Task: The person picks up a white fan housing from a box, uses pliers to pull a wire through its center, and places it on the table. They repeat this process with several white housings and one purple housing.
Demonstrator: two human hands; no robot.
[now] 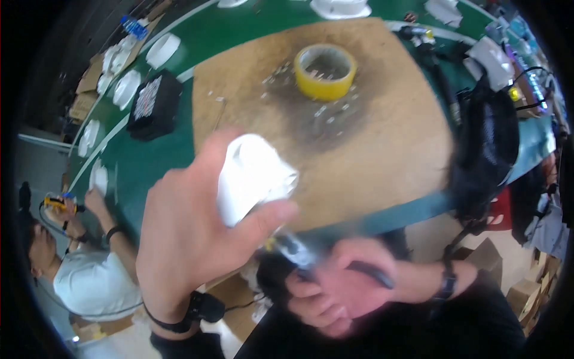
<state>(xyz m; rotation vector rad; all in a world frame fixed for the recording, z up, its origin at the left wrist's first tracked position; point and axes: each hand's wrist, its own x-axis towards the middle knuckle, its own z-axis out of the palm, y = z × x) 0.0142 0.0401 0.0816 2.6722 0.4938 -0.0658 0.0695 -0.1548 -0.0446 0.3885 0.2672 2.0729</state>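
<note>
My left hand (188,218) is closed around a white moulded part (254,176) with a curved, hollow shape, held up over the near edge of a brown board (394,155). Below and to the right, my right hand (353,287) grips a pair of pliers (293,250). Their metal head points up toward the underside of the white part, and a black handle shows across the palm. Motion blurs the pliers, so I cannot tell whether they touch the part. Beyond my hands, a yellow roll of tape (324,90) lies on the board with small bits inside its ring.
Small scraps lie around the tape. A black box (156,105) full of small pieces stands left of the board. White parts (162,51) line the green table (251,24). At right are a black bag (487,131) and a dark tool (439,75). A co-worker (95,281) sits at left.
</note>
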